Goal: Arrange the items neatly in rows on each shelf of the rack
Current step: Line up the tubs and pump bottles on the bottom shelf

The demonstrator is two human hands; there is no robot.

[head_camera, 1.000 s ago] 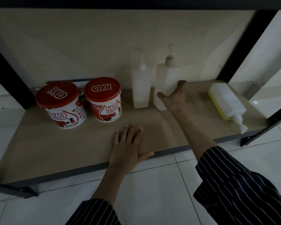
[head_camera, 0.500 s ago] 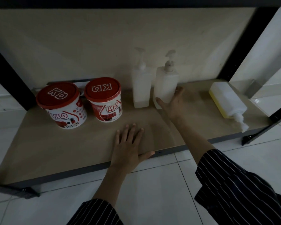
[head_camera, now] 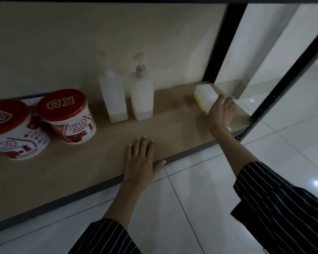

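On the low wooden shelf (head_camera: 72, 173) two red-lidded white tubs stand at the left, one (head_camera: 13, 132) beside the other (head_camera: 68, 116). Two white pump bottles stand upright side by side at the middle back, the left one (head_camera: 113, 96) and the right one (head_camera: 141, 96). A third white bottle with a yellow side (head_camera: 206, 97) lies on its side at the right end. My right hand (head_camera: 220, 114) rests over its lower part, fingers curled on it. My left hand (head_camera: 140, 160) lies flat, fingers spread, on the shelf's front edge.
A black rack upright (head_camera: 222, 44) stands at the back right and another black post (head_camera: 286, 74) at the front right. The beige wall (head_camera: 99, 33) closes the back. White glossy floor tiles (head_camera: 191, 198) lie in front and to the right.
My right hand left the right upright pump bottle and moved right onto the lying bottle. The view shifted right. My left hand stayed put.
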